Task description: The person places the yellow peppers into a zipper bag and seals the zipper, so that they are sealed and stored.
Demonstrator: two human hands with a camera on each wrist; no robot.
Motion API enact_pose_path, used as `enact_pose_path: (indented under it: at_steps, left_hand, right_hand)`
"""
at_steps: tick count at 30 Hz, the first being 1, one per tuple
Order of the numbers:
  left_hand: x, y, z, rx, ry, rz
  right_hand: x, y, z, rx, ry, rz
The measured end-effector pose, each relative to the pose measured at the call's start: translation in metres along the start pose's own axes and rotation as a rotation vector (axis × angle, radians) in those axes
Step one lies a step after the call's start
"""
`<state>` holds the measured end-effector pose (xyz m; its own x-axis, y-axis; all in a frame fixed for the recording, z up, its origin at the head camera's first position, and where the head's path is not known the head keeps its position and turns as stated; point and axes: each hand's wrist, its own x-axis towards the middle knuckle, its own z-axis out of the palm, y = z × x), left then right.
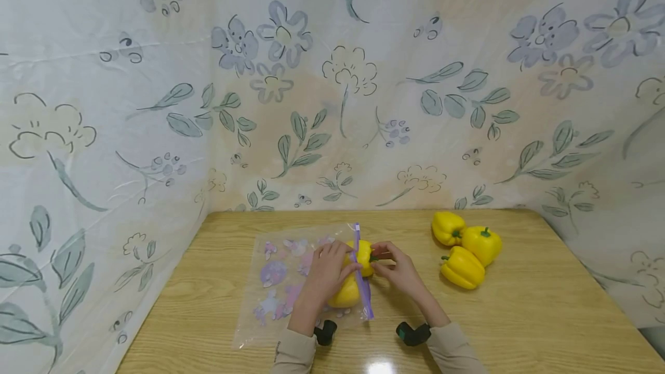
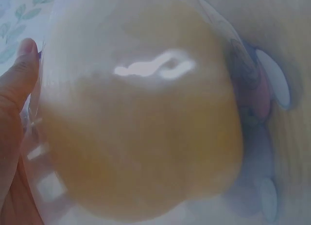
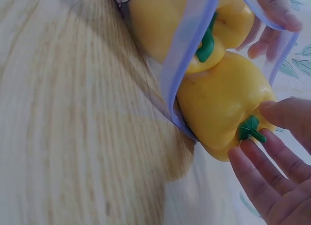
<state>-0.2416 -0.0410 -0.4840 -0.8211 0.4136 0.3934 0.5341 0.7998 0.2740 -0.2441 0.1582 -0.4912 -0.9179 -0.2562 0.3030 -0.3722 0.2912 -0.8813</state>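
A clear zip bag point(image 1: 244, 305) with purple and pink prints lies on the table, its purple zip edge point(image 1: 368, 302) facing right. Inside it is a yellow bell pepper point(image 1: 344, 294), seen blurred through the film in the left wrist view. A second yellow bell pepper point(image 3: 218, 98) sits in the bag's mouth, its green stem facing out. My right hand point(image 1: 396, 269) holds this one by the stem end, thumb on one side and fingertips on the other. With my left hand point(image 1: 327, 270) I grip the bag near its mouth, over the peppers.
Three more yellow bell peppers point(image 1: 463, 268) lie together at the back right of the wooden table point(image 1: 540, 316). A floral cloth point(image 1: 363, 103) hangs behind the table and along both sides. Black wrist cameras point(image 1: 413, 333) sit at both wrists.
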Motion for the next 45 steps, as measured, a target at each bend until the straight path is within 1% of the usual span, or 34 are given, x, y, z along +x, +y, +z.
enact_pose_path:
  at_steps: [2,5,8,12,15,19,21,26,30,40,45]
  left_hand:
    - [0.000,0.000,0.000,0.003,0.009,0.001]
    - [0.001,0.000,0.000,0.033,0.022,0.013]
    - [0.001,-0.001,0.000,0.054,0.029,0.023]
    - [0.001,-0.001,0.001,0.047,0.033,0.037]
    - [0.002,-0.001,0.003,0.031,0.028,0.051]
    - [0.004,0.000,0.005,0.036,0.022,0.078]
    - [0.005,0.000,0.006,0.042,0.023,0.090]
    - [0.005,0.000,0.006,0.032,0.031,0.106]
    - [0.005,0.000,0.007,0.030,0.024,0.112]
    - [0.006,-0.001,0.008,0.053,0.028,0.116]
    - [0.006,-0.002,0.009,0.070,0.030,0.123]
  right_hand:
    - [0.000,0.001,0.000,0.004,0.002,-0.001]
    - [0.001,0.006,0.001,0.021,0.007,-0.016]
    - [0.003,0.018,0.001,0.018,0.014,-0.031]
    - [0.006,0.034,0.002,0.004,0.018,-0.031]
    - [0.006,0.040,0.002,0.010,0.021,-0.042]
    - [0.005,0.045,-0.001,0.025,0.031,-0.052]
    - [0.005,0.046,-0.002,0.042,0.025,-0.045]
    - [0.005,0.041,-0.006,0.102,-0.032,-0.027]
    - [0.005,0.039,-0.005,0.149,-0.064,-0.034]
    - [0.006,0.046,0.001,0.153,-0.071,-0.049]
    - [0.003,0.023,0.002,0.180,-0.104,-0.044]
